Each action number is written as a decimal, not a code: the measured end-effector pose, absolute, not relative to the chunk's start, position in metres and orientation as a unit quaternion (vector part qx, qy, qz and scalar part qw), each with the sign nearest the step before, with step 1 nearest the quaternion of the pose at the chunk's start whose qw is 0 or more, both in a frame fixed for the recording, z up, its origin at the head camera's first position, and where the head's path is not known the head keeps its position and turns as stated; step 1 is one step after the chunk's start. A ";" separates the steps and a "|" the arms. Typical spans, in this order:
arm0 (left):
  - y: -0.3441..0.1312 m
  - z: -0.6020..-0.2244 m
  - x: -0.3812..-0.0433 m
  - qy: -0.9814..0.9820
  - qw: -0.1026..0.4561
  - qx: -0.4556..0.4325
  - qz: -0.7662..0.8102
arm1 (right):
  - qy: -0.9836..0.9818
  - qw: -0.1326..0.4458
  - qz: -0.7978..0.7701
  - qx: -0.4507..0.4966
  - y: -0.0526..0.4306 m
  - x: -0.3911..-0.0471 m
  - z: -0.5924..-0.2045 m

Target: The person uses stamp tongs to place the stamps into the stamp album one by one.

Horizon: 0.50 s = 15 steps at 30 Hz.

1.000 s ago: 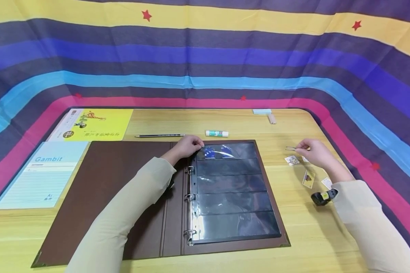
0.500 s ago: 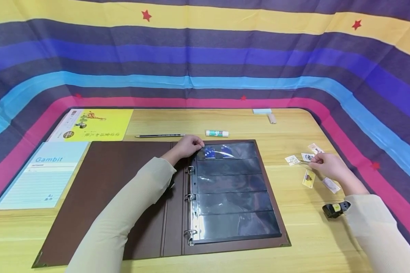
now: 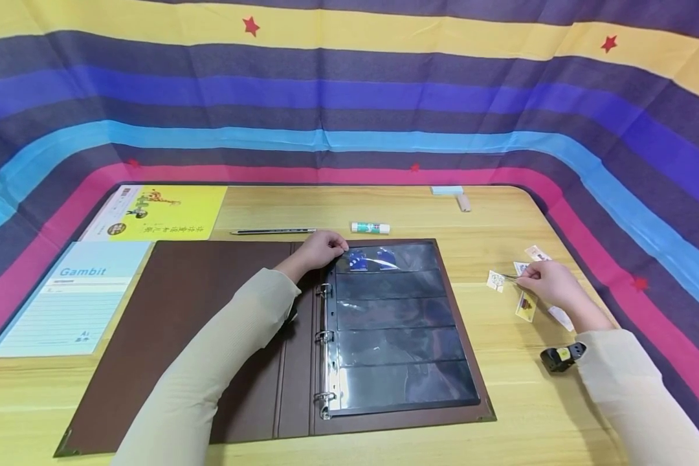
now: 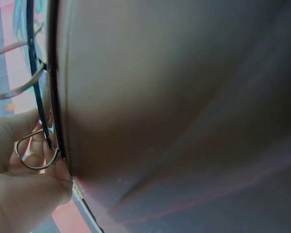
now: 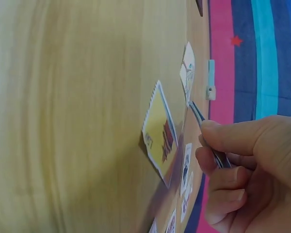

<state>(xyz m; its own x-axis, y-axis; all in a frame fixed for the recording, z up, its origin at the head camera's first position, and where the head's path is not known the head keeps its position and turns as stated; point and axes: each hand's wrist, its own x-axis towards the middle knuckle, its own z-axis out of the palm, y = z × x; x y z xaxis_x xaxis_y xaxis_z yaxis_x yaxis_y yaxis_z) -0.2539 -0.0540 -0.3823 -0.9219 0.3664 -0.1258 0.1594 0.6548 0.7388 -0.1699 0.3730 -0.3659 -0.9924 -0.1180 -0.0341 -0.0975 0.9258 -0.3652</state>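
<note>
In the head view, my left hand (image 3: 321,248) pinches the top inner corner of a black pocket page (image 3: 402,336) in the open brown stamp album (image 3: 221,323). Two blue stamps (image 3: 371,260) show in the page's top pocket. In the left wrist view, fingers and thumb surround a metal binder ring (image 4: 36,166) at the page edge. My right hand (image 3: 550,283) holds metal tweezers (image 5: 198,115), whose tips meet the edge of a white stamp (image 3: 495,281). A yellow stamp (image 5: 160,133) lies near that hand, with several other stamps partly hidden by it.
A glue stick (image 3: 370,228) and a pencil (image 3: 274,232) lie behind the album. Erasers (image 3: 463,202) sit at the back right. A Gambit notebook (image 3: 70,298) and a yellow book (image 3: 180,210) lie at the left. A striped cloth (image 3: 349,97) borders the table.
My right hand went right and down, then slightly back left, bringing the tweezers to the white stamp. That stamp has turned and shifted slightly toward me. My left hand stays put.
</note>
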 end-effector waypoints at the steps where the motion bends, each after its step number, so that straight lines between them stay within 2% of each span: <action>1: -0.054 -0.382 -0.254 0.900 0.133 0.146 0.388 | 0.980 0.028 -0.189 -0.053 0.372 -0.170 -0.366; 8: -0.054 -0.382 -0.253 0.901 0.130 0.148 0.386 | 0.977 -0.013 -0.205 -0.055 0.370 -0.173 -0.360; 15: -0.054 -0.383 -0.253 0.901 0.130 0.146 0.386 | 0.974 -0.045 -0.215 -0.052 0.355 -0.181 -0.338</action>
<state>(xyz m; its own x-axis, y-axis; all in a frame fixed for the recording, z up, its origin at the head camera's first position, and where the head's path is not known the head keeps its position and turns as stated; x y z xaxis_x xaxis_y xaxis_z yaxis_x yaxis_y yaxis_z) -0.2535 -0.0538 -0.3826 -0.9235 0.3641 -0.1207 0.1636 0.6585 0.7346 -0.1812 0.3547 -0.3383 -0.9906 -0.0821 0.1093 -0.1204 0.9023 -0.4140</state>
